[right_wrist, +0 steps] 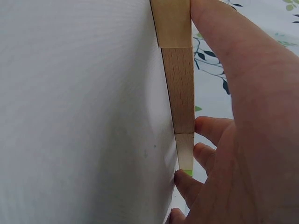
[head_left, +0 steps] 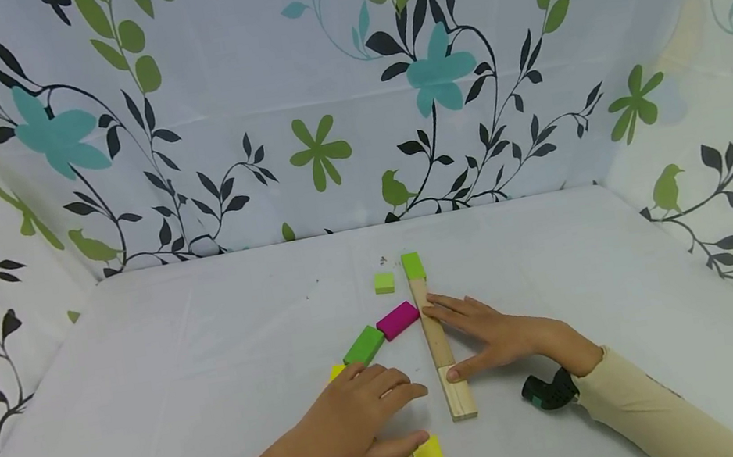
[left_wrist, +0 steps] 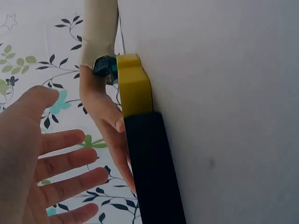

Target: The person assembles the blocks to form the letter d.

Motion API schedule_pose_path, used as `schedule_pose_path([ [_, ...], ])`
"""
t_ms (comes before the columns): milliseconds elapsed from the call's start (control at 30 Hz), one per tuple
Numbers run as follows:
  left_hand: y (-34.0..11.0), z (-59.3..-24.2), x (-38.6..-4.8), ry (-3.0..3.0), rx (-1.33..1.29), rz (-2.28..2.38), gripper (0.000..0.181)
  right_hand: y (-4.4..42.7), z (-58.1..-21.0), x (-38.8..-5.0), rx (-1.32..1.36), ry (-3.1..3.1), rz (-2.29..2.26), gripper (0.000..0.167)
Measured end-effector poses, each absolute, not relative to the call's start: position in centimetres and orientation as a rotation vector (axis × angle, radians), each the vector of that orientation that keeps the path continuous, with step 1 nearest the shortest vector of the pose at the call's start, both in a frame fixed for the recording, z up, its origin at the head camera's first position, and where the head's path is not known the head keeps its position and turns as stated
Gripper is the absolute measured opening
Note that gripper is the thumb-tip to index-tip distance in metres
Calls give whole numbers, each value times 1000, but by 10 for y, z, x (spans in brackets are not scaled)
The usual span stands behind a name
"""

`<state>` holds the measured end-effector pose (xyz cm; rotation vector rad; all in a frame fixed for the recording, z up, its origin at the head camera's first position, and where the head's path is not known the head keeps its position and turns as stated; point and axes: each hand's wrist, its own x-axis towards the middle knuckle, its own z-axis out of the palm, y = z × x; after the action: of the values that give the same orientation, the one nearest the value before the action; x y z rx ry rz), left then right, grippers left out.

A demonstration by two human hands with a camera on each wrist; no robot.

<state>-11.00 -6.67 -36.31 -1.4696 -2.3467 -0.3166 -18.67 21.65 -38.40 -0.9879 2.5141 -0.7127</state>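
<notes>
A straight row of plain wooden blocks (head_left: 436, 336) lies on the white table, with a green block (head_left: 413, 266) at its far end. My right hand (head_left: 505, 338) touches the row's right side, fingertips toward the far part and thumb on the near part. My left hand (head_left: 362, 417) hovers with fingers spread, holding nothing, above yellow blocks (head_left: 429, 454). A magenta block (head_left: 398, 321), a green block (head_left: 364, 346) and a partly hidden yellow block (head_left: 337, 371) form a slanting line meeting the row. In the left wrist view, a dark block (left_wrist: 152, 168) adjoins the yellow ones.
A small light green block (head_left: 384, 283) lies left of the row's far end. A dark wrist camera (head_left: 549, 391) sits at the right wrist. Patterned cloth (head_left: 234, 106) with leaves and flowers hangs behind the table and along both sides.
</notes>
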Motion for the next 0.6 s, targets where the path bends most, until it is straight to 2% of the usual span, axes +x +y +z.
schedule_pose_path([
  [300, -83, -364, -144, -2243, -1387, -376, 37, 216, -383, -186, -972, 2508, -705, 96],
  [600, -91, -361, -187, -2370, -1436, -425, 31, 217, -384, -187, -972, 2512, -703, 96],
])
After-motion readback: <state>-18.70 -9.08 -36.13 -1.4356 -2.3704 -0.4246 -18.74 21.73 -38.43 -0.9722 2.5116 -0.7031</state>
